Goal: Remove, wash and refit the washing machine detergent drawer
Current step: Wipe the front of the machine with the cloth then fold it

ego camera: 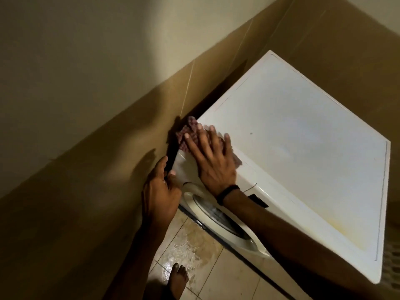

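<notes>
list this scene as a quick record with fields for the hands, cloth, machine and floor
washing machine: white front loader, set close to the wall
cloth: checked, reddish, on the machine's top at the front corner by the wall
right hand: flat, fingers straight, pressing on the cloth
left hand: grips that same front corner lower down, thumb on the front panel
floor: tiled, wet patch in front of the machine
foot: bare, on the tiles
</notes>
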